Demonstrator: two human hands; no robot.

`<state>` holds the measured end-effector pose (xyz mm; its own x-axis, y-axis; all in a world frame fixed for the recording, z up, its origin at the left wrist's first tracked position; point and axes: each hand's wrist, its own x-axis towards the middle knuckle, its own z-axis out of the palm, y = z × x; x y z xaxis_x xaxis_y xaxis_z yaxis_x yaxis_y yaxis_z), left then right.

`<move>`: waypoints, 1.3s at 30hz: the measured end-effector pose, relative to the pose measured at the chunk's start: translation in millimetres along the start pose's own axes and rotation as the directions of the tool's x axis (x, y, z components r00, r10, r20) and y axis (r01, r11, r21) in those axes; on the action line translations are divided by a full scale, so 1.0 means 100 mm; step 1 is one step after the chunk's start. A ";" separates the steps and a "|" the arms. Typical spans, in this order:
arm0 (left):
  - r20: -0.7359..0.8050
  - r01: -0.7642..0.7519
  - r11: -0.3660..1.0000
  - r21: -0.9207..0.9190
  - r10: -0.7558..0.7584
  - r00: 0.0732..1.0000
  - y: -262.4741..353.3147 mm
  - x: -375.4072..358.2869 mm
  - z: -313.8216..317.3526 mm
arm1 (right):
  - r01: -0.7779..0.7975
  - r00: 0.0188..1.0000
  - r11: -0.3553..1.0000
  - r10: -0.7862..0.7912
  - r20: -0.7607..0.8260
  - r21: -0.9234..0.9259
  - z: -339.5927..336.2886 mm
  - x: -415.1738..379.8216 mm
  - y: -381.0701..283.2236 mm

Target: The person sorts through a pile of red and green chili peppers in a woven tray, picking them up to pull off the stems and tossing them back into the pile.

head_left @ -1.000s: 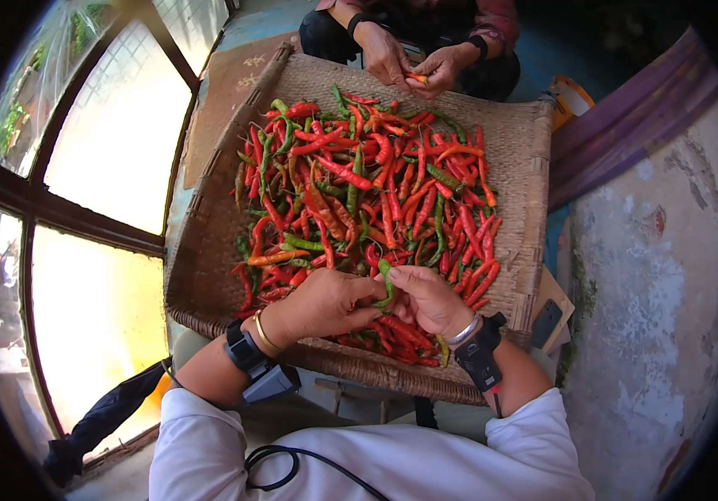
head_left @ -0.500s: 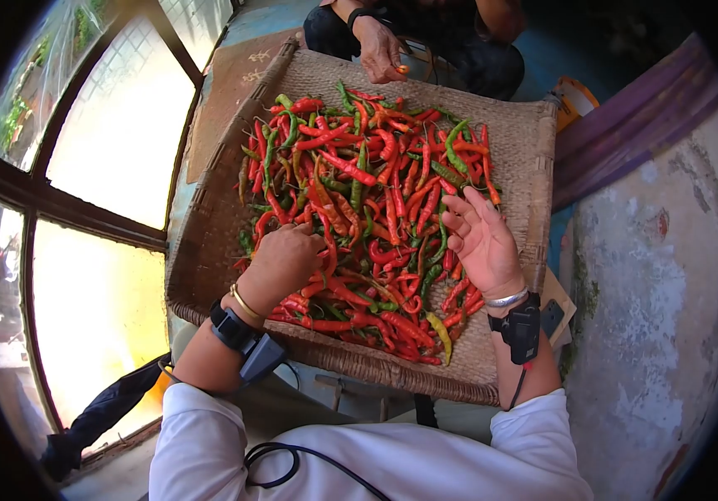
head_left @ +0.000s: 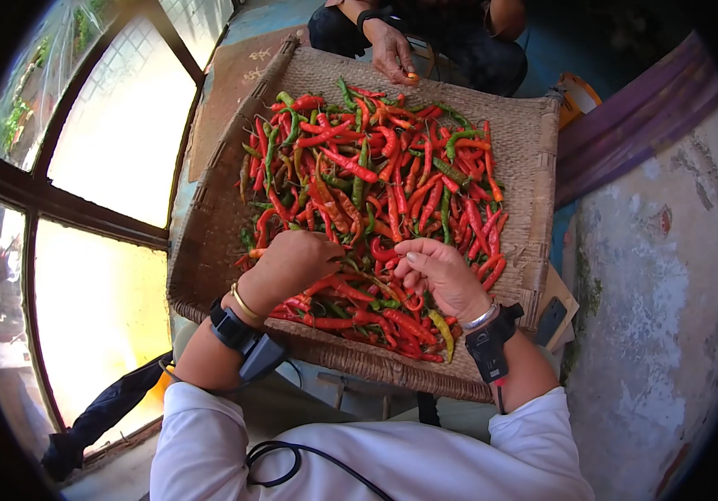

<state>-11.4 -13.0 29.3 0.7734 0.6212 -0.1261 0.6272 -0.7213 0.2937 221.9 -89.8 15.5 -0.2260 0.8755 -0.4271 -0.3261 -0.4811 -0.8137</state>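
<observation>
A wide heap of chili peppers [head_left: 357, 173], mostly red with some green, lies in a woven basket tray [head_left: 513, 125]. My left hand [head_left: 296, 260] is closed over the left part of the heap. Its fingertips pinch together; what they hold, if anything, is too small to make out. Opposite it, a short gap away, my right hand [head_left: 444, 277] is above the heap with fingers curled and thumb against the index finger. Whatever is in that pinch cannot be made out. A yellow-green chili pepper [head_left: 442, 332] lies below my right wrist.
Across the tray, another person's hand [head_left: 391, 52] holds a small orange piece at the far rim. Windows [head_left: 100, 292] stand on the left. A phone [head_left: 552, 317] lies beside the tray's right edge, near purple cloth [head_left: 643, 125] and a worn wall [head_left: 634, 292].
My right hand has gone from open at the right of the heap to curled, nearer my left hand. My left hand has shifted slightly right. The other person's hand has moved slightly right.
</observation>
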 end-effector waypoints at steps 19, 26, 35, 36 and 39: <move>0.239 0.202 -0.229 -0.952 -0.147 0.960 0.36 0.06 0.07 | 0.250 0.966 0.884 -0.201 0.162 -0.395 0.31 -0.05 0.26; 0.167 0.092 -0.278 -0.956 -0.260 0.951 0.33 0.05 0.04 | 0.135 0.980 0.941 -0.082 0.180 -0.311 0.29 -0.08 0.18; -0.267 0.042 0.959 -0.281 -0.120 0.956 0.07 0.03 0.13 | -0.056 0.998 0.972 0.057 -0.001 -0.230 -0.16 0.08 -0.07; -0.190 0.100 0.985 -0.143 -0.126 0.974 0.10 0.02 0.15 | 0.102 0.995 0.992 -0.101 -0.013 0.071 -0.20 0.09 -0.12; -0.104 0.158 0.987 0.008 -0.157 0.982 0.13 0.03 0.22 | 0.349 0.933 0.835 -0.269 -0.238 0.426 -0.31 0.08 -0.26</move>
<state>0.8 -27.1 12.2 0.6517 0.7551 -0.0709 0.7426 -0.6163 0.2623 256.8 -68.8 20.6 0.0951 0.9572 -0.2735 -0.7420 -0.1150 -0.6605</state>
